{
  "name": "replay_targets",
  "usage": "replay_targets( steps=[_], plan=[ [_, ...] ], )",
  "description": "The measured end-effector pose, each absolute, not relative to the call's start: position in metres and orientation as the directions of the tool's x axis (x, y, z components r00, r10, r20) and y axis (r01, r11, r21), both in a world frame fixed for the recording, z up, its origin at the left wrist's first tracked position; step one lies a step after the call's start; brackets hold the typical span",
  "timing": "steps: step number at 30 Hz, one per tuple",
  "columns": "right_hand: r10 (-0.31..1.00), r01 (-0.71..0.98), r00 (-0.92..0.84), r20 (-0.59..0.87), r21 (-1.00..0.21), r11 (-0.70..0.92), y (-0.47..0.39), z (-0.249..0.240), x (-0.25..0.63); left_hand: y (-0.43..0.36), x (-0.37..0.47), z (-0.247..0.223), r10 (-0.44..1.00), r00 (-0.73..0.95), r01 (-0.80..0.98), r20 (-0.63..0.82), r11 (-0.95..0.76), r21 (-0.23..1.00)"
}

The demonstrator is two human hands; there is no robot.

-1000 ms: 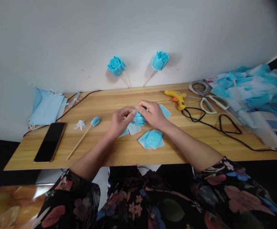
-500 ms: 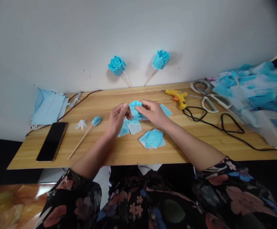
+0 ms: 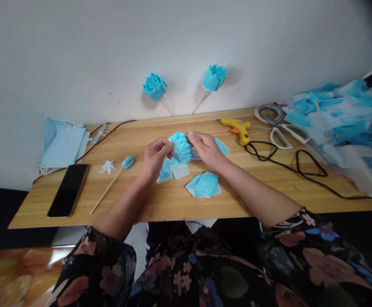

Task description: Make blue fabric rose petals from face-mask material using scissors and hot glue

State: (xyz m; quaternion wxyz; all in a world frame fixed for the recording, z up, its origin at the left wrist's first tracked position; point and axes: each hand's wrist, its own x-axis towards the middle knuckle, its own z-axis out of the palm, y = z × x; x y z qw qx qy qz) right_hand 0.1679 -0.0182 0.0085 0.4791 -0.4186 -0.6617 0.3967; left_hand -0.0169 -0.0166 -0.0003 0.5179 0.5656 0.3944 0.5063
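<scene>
A pleated piece of blue mask fabric (image 3: 182, 146) is stretched between my two hands above the middle of the table. My left hand (image 3: 156, 157) pinches its left edge between thumb and fingers. At its upper right edge, my right hand (image 3: 205, 149) grips it, the fingers partly hidden behind the cloth. Cut blue squares (image 3: 172, 170) lie just below, partly covered by the held piece. Another small pile of squares (image 3: 204, 184) rests nearer the table's front edge. To the left lies a thin wooden stick (image 3: 107, 190) with a small blue bud (image 3: 128, 161) on its tip.
Two blue fabric roses (image 3: 155, 87) on sticks lean on the wall. Rightward lie a yellow glue gun (image 3: 239, 129) with black cord, scissors (image 3: 282, 138) and heaped mask scraps (image 3: 342, 113). A phone (image 3: 68, 190) and stacked masks (image 3: 62, 145) are at left.
The blue fabric, folded smaller before, is now spread out with its pleats showing. My right thumb has moved from its front to the upper right edge. The view has shifted slightly.
</scene>
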Motion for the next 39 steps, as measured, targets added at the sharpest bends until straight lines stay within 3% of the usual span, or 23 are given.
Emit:
replay_targets(
  steps=[3,8,21,29,33,39],
  plan=[
    [0.931,0.126,-0.233,0.280,-0.941,0.314,-0.0167,0.0070,0.1692,-0.0154,-0.0185,-0.0005,0.976,0.150,-0.119,0.160,-0.142,0.983],
    [0.932,0.280,-0.223,0.287,-0.897,0.343,-0.0169,0.0059,0.1674,-0.0140,-0.0184,-0.0010,0.969,0.189,-0.143,0.159,-0.133,0.981],
    [0.911,0.388,-0.172,0.374,-0.824,0.412,-0.0194,0.0064,0.1650,-0.0118,-0.0148,-0.0034,0.959,0.276,-0.088,0.072,-0.050,0.995],
    [0.926,0.141,-0.209,0.314,-0.927,0.347,-0.0157,0.0043,0.1698,-0.0123,-0.0173,-0.0018,0.979,0.194,-0.158,0.064,-0.033,0.987],
    [0.927,0.205,-0.257,0.272,-0.922,0.328,-0.0153,0.0046,0.1693,-0.0112,-0.0180,-0.0008,0.986,0.150,-0.195,0.070,-0.040,0.980],
    [0.937,0.262,-0.218,0.272,-0.909,0.325,-0.0140,0.0023,0.1678,-0.0107,-0.0184,-0.0026,0.965,0.236,-0.139,0.116,-0.085,0.987]
  ],
)
